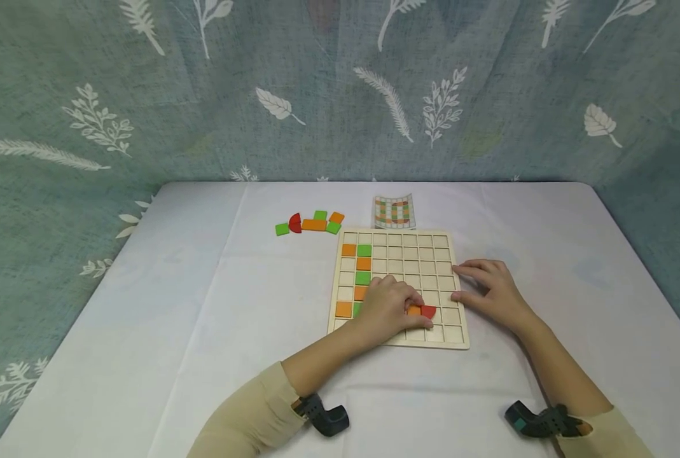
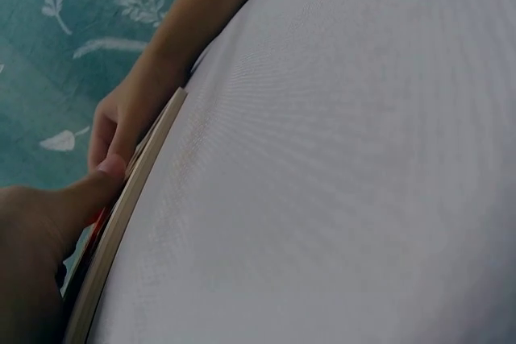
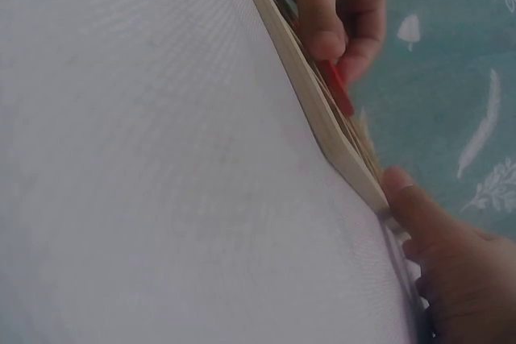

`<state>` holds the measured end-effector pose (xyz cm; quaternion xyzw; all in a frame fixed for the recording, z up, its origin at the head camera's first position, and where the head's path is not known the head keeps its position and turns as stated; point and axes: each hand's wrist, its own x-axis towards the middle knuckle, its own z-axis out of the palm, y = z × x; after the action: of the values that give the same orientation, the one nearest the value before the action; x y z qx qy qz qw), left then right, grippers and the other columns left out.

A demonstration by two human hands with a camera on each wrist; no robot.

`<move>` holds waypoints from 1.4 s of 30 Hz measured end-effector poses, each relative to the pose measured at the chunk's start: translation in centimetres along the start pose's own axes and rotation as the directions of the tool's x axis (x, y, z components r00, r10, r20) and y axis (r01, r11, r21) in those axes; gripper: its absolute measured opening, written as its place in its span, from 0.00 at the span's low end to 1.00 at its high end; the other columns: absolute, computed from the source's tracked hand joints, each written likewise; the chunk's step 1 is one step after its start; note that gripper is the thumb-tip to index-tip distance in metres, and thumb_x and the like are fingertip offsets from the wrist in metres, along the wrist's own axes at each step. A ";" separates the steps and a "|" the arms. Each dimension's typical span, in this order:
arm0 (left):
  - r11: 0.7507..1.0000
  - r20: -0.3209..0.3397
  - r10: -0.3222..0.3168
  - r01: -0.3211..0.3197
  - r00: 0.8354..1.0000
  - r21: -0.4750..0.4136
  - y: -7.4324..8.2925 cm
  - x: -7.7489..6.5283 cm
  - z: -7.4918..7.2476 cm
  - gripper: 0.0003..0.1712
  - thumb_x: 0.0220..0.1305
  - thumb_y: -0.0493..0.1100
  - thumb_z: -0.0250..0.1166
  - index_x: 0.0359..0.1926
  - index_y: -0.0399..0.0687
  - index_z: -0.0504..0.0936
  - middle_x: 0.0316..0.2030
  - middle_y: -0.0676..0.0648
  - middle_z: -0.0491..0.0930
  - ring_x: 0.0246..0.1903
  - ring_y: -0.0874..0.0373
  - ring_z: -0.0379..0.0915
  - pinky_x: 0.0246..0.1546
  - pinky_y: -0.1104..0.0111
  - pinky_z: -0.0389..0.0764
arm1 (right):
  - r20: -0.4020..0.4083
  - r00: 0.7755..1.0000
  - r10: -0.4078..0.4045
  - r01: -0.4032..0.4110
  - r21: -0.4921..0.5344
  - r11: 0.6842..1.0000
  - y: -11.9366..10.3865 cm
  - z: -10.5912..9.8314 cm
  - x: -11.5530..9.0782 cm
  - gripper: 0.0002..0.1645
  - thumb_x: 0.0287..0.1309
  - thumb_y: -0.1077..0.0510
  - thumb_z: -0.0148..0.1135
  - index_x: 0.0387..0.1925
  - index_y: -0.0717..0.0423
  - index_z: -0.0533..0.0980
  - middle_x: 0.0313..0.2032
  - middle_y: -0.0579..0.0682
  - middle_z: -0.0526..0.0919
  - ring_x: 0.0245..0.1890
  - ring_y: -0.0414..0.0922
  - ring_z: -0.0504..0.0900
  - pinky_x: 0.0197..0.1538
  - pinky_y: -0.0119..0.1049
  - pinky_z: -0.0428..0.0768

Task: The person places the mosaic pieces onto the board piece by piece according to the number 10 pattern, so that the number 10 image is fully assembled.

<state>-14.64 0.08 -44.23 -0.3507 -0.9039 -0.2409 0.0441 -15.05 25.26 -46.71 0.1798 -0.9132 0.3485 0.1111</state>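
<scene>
A pale wooden grid board (image 1: 425, 338) lies on the table, with orange and green square tiles in its left columns. My left hand (image 1: 387, 308) reaches over the lower part of the board, pinching a red quarter-circle tile (image 1: 429, 312) between thumb and fingers. In the right wrist view this red tile (image 3: 339, 88) sticks out from under the fingertips. Beside it is an orange square tile (image 1: 413, 310), partly covered by the hand. My right hand (image 1: 493, 292) touches the board's right edge with thumb and fingers spread. Some tiles are hidden under my left hand.
Loose tiles lie behind the board to the left: red quarter-circles (image 1: 295, 223), an orange rectangle (image 1: 314, 225) and several small squares. A printed pattern card (image 1: 394, 212) lies against the board's far edge. A leaf-patterned cloth (image 1: 328, 127) hangs behind the white table (image 1: 225, 305).
</scene>
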 end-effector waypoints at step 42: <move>0.949 -0.044 -0.243 0.228 0.969 -0.217 -2.7 0.4 -3.6 0.18 0.47 0.56 0.74 0.37 0.53 0.87 0.19 0.58 0.69 0.36 0.59 0.66 0.41 0.62 0.61 | -0.012 1.000 -0.003 0.003 -0.007 1.000 -0.2 0.0 -0.1 0.32 0.41 0.54 0.76 0.51 0.59 0.79 0.50 0.59 0.76 0.53 0.55 0.65 0.53 0.53 0.61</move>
<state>-17.02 -3.13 -42.07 -0.2342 -0.9066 -0.3509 0.0093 -14.87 25.17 -46.65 0.1788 -0.9134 0.3463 0.1176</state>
